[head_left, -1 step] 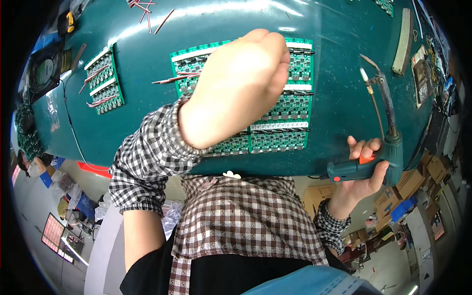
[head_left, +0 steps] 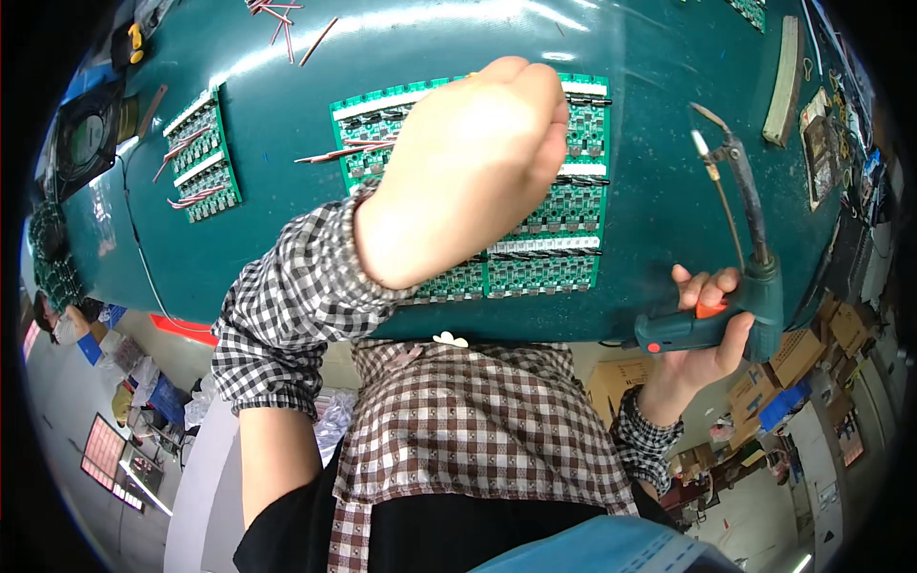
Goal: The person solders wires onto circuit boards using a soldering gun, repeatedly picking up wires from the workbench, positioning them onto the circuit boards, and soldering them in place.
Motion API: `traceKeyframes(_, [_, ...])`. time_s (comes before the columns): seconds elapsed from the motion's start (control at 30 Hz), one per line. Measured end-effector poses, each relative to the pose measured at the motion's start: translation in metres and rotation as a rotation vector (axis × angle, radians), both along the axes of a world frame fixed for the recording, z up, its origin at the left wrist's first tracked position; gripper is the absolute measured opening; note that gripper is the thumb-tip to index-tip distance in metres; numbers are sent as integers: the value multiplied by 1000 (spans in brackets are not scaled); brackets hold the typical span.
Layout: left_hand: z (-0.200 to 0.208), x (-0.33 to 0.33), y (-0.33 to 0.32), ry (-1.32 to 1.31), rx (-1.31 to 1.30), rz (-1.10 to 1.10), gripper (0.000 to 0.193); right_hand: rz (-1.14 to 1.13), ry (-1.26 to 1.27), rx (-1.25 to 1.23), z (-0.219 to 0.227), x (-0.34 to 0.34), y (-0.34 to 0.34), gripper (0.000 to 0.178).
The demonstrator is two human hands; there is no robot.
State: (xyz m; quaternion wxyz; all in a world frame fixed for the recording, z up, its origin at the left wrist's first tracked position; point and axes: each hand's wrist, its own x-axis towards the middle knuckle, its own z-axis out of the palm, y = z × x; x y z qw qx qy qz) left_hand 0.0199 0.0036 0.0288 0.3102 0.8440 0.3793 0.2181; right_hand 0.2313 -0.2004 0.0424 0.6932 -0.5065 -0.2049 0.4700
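Observation:
My left hand (head_left: 468,181) is raised close to the camera with its fingers curled shut, hovering over a green circuit board panel (head_left: 564,239) on the teal table (head_left: 287,248). Whether anything sits inside the fist is hidden. My right hand (head_left: 702,349) grips a teal soldering gun (head_left: 755,306) with an orange trigger at the table's near edge on the right. Its long thin tip (head_left: 709,148) points away from me, to the right of the panel. Thin red wires (head_left: 334,153) lie at the panel's left edge.
A smaller set of green boards (head_left: 201,158) with red wires lies to the left. Loose red wires (head_left: 287,19) are at the far edge. A black fan (head_left: 86,134) stands at the left, a beige bar (head_left: 788,67) at the right. Cardboard boxes (head_left: 755,392) stand below the table.

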Motion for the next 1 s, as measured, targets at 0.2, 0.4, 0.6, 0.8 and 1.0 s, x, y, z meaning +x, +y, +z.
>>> traceKeyframes(0.2, [-17, 7, -4, 54, 131, 32, 13, 65, -177, -101, 14, -6, 2, 47])
traceKeyframes(0.4, [-17, 8, -3, -59, 1, 38, 13, 17, -298, -275, 27, -18, 5, 52])
traceKeyframes(0.6, [-21, 7, -3, -63, 0, 36, 13, -64, -379, -352, 34, -27, 6, 50])
traceKeyframes(0.8, [-22, 9, -2, -119, -44, 34, 12, 88, -489, -341, 34, -27, 8, 49])
traceKeyframes(1.0, [-21, 10, -2, -81, -26, 39, 12, 131, -596, -349, 29, -29, 5, 44])
